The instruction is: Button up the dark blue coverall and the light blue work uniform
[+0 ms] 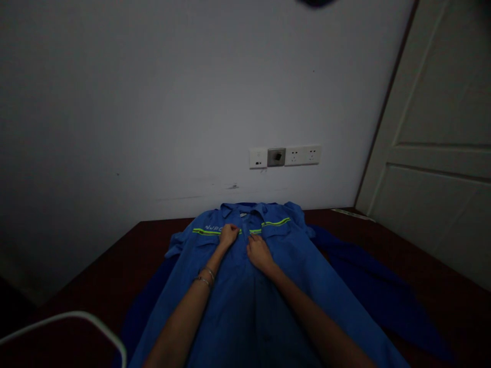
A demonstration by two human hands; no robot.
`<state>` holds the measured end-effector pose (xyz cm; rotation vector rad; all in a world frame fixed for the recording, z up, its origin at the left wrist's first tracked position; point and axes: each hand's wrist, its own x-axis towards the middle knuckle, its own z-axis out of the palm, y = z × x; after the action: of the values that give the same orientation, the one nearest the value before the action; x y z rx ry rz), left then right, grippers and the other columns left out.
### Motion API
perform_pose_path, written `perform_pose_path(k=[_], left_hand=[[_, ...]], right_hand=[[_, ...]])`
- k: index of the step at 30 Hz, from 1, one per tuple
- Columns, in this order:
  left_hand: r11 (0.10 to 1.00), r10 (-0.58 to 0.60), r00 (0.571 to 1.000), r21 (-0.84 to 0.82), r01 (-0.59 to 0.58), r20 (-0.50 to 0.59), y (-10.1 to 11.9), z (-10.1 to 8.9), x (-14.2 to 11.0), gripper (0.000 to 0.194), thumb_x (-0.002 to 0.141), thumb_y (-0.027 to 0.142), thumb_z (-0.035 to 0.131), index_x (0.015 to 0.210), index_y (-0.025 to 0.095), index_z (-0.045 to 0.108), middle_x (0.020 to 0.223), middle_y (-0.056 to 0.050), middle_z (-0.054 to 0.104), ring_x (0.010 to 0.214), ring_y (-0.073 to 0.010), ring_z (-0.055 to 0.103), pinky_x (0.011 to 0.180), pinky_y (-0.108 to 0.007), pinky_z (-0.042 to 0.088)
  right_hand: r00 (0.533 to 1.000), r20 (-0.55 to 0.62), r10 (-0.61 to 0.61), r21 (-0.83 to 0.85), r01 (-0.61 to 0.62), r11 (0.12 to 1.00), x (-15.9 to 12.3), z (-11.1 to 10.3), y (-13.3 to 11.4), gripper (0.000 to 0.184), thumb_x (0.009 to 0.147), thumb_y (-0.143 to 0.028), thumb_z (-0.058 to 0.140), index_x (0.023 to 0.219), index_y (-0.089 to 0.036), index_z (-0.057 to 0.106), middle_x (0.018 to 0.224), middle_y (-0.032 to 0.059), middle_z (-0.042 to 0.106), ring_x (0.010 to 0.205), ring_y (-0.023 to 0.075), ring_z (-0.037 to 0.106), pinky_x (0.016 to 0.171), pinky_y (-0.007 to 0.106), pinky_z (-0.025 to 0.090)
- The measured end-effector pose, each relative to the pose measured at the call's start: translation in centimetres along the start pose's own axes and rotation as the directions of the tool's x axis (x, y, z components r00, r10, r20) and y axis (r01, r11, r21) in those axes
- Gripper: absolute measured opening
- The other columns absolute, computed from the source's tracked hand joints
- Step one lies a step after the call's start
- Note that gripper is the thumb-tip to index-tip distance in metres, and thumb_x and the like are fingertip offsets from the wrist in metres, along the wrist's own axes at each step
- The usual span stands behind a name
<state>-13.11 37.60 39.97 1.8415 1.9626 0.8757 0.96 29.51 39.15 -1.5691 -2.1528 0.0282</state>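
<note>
A blue work shirt (297, 278) with yellow-green chest stripes and white lettering lies front side up, its collar towards the wall. My left hand (229, 234), with bracelets at the wrist, is closed in a pinch on the shirt front beside the lettering, at the stripe. Lower and a little to the right, my right hand (260, 253) has curled fingers gripping the edge of the front opening near the other stripe. Its fingertips are partly hidden, and the room is dim. Under the shirt, a darker blue garment (368, 271) shows on both sides.
The garments lie on a dark red tabletop (115, 255) against a pale wall (172, 102). Sockets (303, 155) are set in the wall. A panelled door (437, 204) stands at the right. A pale curved bar (84, 315) crosses the lower left; a thin strip (353, 214) lies by the door.
</note>
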Motion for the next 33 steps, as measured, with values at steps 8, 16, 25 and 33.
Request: perform_pose_path(k=[8, 16, 25, 33], left_hand=[[0.995, 0.074, 0.993, -0.063, -0.08, -0.09, -0.2, 0.8, -0.1, 0.015, 0.073, 0.017, 0.059, 0.085, 0.011, 0.065, 0.08, -0.005, 0.066, 0.074, -0.0136, 0.06, 0.067, -0.022, 0.043], [0.939, 0.34, 0.919, 0.115, -0.323, -0.198, 0.3, 0.0, -1.2, 0.012, 0.077, 0.016, 0.054, 0.086, 0.016, 0.061, 0.094, -0.005, 0.06, 0.095, -0.0173, 0.052, 0.085, -0.029, 0.038], [0.893, 0.441, 0.884, 0.17, -0.416, -0.155, 0.6, -0.1, -2.1, 0.019, 0.083, 0.016, 0.045, 0.095, 0.016, 0.06, 0.093, -0.006, 0.064, 0.088, -0.0176, 0.057, 0.082, -0.028, 0.04], [0.903, 0.43, 0.889, 0.096, -0.42, -0.158, 0.1, 0.4, -1.7, 0.018, 0.079, 0.011, 0.048, 0.09, 0.014, 0.063, 0.089, -0.007, 0.065, 0.087, -0.0173, 0.057, 0.08, -0.028, 0.042]], right_hand=[[0.997, 0.02, 0.07, -0.083, -0.069, 0.994, 2.9, -1.5, 0.6, 0.027, 0.084, -0.02, 0.039, 0.1, -0.01, 0.06, 0.102, 0.0149, 0.06, 0.098, 0.0215, 0.055, 0.083, 0.028, 0.04], [0.989, 0.04, 0.145, -0.175, -0.136, 0.975, 5.1, -1.7, 0.0, 0.024, 0.08, -0.024, 0.047, 0.094, -0.012, 0.063, 0.097, 0.0158, 0.063, 0.09, 0.0233, 0.06, 0.074, 0.03, 0.045], [0.991, 0.033, 0.131, -0.204, -0.122, 0.971, 5.4, -1.6, -0.1, 0.022, 0.078, -0.017, 0.047, 0.089, -0.011, 0.066, 0.089, 0.0175, 0.065, 0.086, 0.0235, 0.062, 0.071, 0.029, 0.046], [0.99, 0.001, 0.139, -0.2, -0.136, 0.97, 5.5, -1.5, -0.2, 0.023, 0.079, -0.019, 0.046, 0.09, -0.011, 0.065, 0.089, 0.017, 0.066, 0.084, 0.0241, 0.063, 0.07, 0.03, 0.047]])
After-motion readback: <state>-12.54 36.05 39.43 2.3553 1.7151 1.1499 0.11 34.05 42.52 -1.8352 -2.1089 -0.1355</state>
